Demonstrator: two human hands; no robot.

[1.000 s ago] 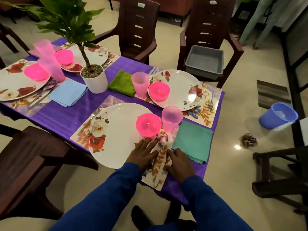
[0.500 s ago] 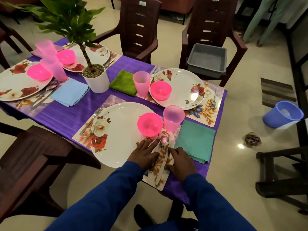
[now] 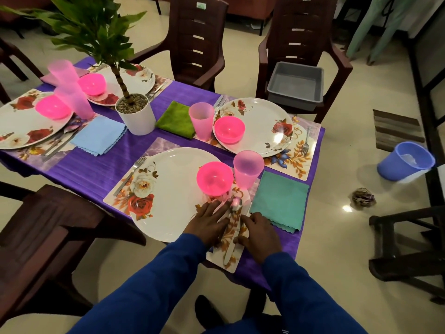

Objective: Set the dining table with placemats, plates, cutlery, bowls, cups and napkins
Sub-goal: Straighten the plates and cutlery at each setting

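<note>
On the purple table, the near setting has a floral placemat (image 3: 222,257) under a white rose plate (image 3: 173,189), a pink bowl (image 3: 214,178), a pink cup (image 3: 248,169) and a teal napkin (image 3: 279,201). A fork (image 3: 130,175) lies left of the plate. A spoon (image 3: 234,207) and knife (image 3: 232,244) lie on the placemat's right strip. My left hand (image 3: 209,221) rests flat at the plate's edge, fingers touching the spoon side. My right hand (image 3: 258,233) lies to the right of the knife, fingertips at it.
Three other settings with plates, pink bowls, pink cups and napkins fill the table around a potted plant (image 3: 134,112). Brown chairs surround it; a grey tub (image 3: 296,85) sits on the far right chair. A blue bucket (image 3: 407,160) stands on the floor.
Both hands stay on either side of the spoon and knife with only slight finger shifts. The view moved a little closer.
</note>
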